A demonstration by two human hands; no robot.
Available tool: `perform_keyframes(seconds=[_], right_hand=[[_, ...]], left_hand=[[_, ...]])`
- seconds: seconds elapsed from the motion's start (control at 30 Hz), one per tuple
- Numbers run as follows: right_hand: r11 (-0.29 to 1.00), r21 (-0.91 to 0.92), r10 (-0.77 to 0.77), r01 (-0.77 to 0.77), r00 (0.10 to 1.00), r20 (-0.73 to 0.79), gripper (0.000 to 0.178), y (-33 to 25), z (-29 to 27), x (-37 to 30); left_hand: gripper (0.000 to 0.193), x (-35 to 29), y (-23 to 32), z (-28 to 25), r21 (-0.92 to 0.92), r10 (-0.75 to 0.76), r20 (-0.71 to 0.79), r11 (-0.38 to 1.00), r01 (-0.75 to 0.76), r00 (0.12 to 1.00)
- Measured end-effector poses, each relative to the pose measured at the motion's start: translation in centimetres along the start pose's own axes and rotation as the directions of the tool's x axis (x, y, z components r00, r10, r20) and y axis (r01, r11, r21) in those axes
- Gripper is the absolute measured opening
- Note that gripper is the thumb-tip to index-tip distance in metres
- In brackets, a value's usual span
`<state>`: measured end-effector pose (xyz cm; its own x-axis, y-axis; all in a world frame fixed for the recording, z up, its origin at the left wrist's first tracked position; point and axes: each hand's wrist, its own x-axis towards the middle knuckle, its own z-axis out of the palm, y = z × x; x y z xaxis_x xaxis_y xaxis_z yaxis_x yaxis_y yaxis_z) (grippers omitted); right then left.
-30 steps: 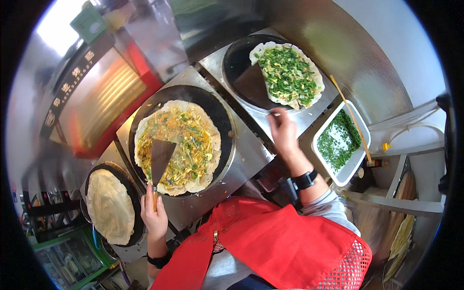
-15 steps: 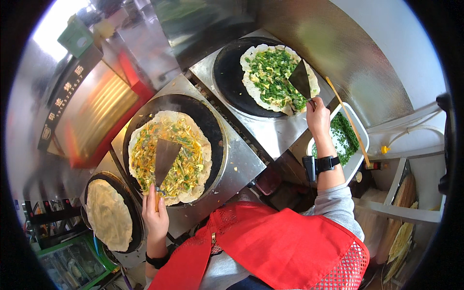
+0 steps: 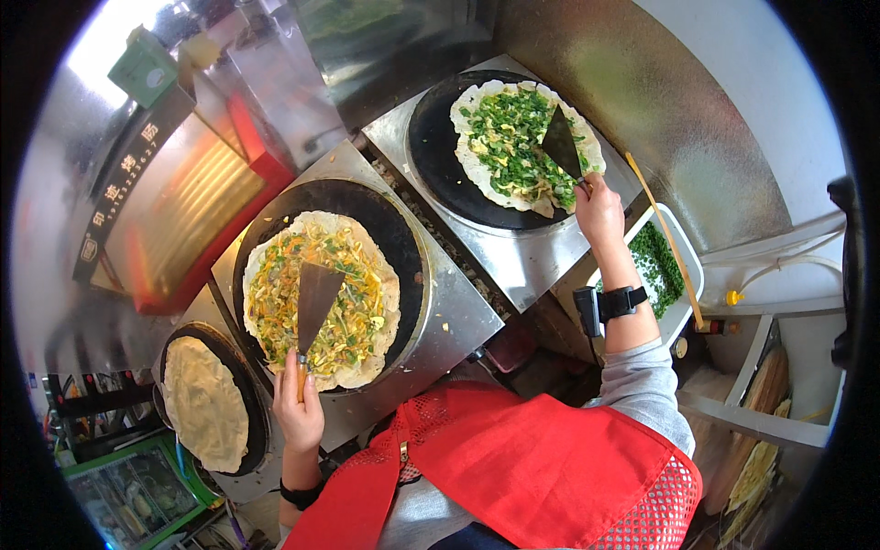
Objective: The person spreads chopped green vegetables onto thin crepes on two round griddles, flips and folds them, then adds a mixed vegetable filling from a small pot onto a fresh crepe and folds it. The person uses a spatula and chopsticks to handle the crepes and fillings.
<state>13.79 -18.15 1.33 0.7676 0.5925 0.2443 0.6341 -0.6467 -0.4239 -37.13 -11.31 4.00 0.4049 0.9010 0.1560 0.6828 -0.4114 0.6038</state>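
My left hand [image 3: 298, 408] grips the wooden handle of a broad metal spatula [image 3: 317, 298]. Its blade rests over a round flatbread [image 3: 385, 275] topped with shredded vegetables and egg, lying on the middle black griddle [image 3: 410, 243]. In my right hand [image 3: 600, 213] is a second spatula [image 3: 560, 144], most of its handle covered by my fingers. That blade lies over the right side of another flatbread [image 3: 467, 151], which is spread with chopped greens and egg on the far griddle [image 3: 435, 156].
A plain flatbread [image 3: 203, 403] lies on a smaller griddle at lower left. To the right stands a white tub [image 3: 694, 266] of chopped greens with a long wooden stick [image 3: 666, 240] across it. A red-framed glass warmer [image 3: 183, 220] is at upper left; metal walls surround the back.
My right hand and its spatula have shifted slightly left and up over the greens-topped flatbread. The left spatula has barely moved.
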Motion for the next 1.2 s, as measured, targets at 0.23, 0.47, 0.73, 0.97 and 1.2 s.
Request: perform_keyframes(seconds=[0.23, 0.47, 0.73, 0.97, 1.2], right_hand=[[0.997, 0.070, -0.017, 0.015, 1.000, 0.024, 0.021, -1.4, 1.1, 0.5], [0.992, 0.106, -0.067, 0.064, 0.997, 0.028, 0.021, -3.5, 2.5, 0.8], [0.993, 0.112, -0.050, 0.044, 0.997, 0.060, 0.023, -5.3, 3.9, 1.3], [0.975, 0.215, -0.041, 0.047, 0.999, -0.030, 0.024, -5.5, 4.7, 0.5], [0.971, 0.236, -0.013, 0.038, 0.995, -0.104, 0.022, -4.3, 3.8, -2.5]], left_hand=[[0.044, 0.3, 0.9, 0.5, 0.044, 0.083, 0.000, 0.996, -0.083, 0.997], [0.045, -0.2, 1.1, 0.6, 0.046, 0.065, -0.007, 0.997, -0.064, 0.998], [0.044, -0.9, 0.8, 0.3, 0.016, 0.020, -0.030, 1.000, -0.020, 0.999], [0.045, -1.3, 0.1, 0.2, 0.003, 0.033, -0.053, 0.999, -0.033, 0.998], [0.046, -2.1, -1.0, -0.9, -0.019, 0.025, -0.058, 0.999, -0.027, 0.998]])
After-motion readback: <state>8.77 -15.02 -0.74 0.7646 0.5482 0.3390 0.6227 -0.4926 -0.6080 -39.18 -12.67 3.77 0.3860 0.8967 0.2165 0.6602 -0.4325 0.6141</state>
